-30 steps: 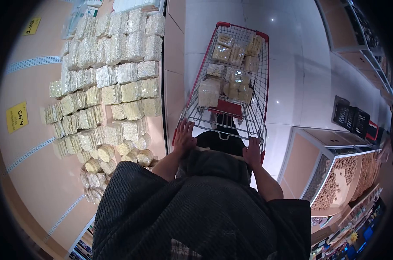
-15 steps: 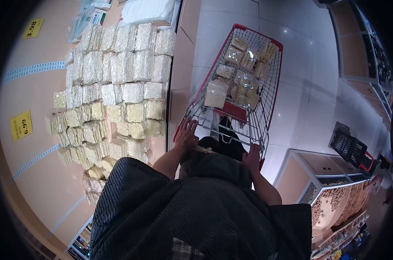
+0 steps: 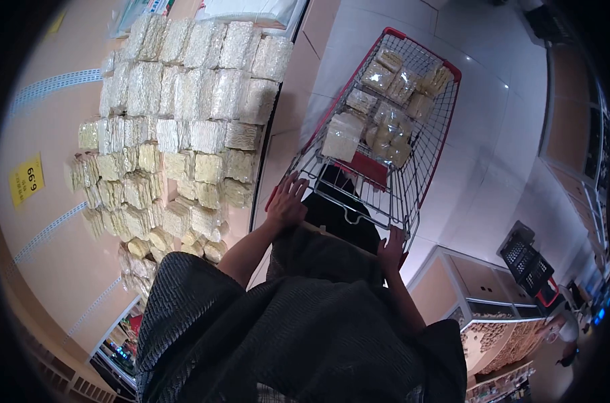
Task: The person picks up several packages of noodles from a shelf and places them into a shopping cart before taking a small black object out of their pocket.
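My left hand (image 3: 288, 203) rests over the left end of the shopping cart's handle, fingers bent forward across it. At the handle's right end, my right hand (image 3: 391, 250) is closed around it. Most of the handle is hidden under my hands and dark clothing. Ahead of me stands the wire shopping cart (image 3: 394, 32), with a red rim and a red panel (image 3: 369, 171). Inside it lie several clear packs of pale dried noodles (image 3: 402, 84), a squarish white-cream pack (image 3: 342, 136) and a bag of rounded yellowish pieces (image 3: 391, 131).
To my left, a display shelf (image 3: 46, 168) carries rows of packaged dried noodles (image 3: 184, 91), with a yellow price sign (image 3: 27, 179). On the right are a wooden bin unit (image 3: 469, 272) and a black basket (image 3: 525, 262). Another person (image 3: 565, 328) is at the far lower right.
The noodle display and the bin unit have shifted a little in view as the cart and I moved and turned slightly. Both hands keep their places on the handle.
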